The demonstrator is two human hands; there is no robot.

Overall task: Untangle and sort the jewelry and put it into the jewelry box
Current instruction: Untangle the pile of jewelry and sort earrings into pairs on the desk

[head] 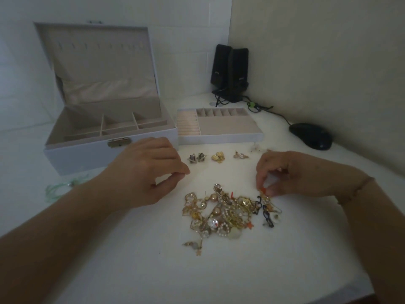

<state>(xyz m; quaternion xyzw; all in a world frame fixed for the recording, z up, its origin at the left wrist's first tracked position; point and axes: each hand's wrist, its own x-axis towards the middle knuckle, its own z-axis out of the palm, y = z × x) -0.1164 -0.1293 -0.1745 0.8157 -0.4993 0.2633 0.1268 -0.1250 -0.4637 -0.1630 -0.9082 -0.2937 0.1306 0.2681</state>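
two hands (151,170) are over the white counter (241,270), and i take the tangled pile of gold and pearl jewelry (228,216) as my landmark. my right hand (282,174) is at the pile's upper right edge, fingertips pinched on a small orange piece (263,190) that touches the tangle. my left hand hovers just up and left of the pile, fingers loosely curled, holding nothing. beyond the pile three small earring pairs (218,157) lie in a row. further back and left stands the open jewelry box (105,119), with its removed tray (219,128) just beside it, straight behind the pile. a black mouse (311,136) sits far back right.
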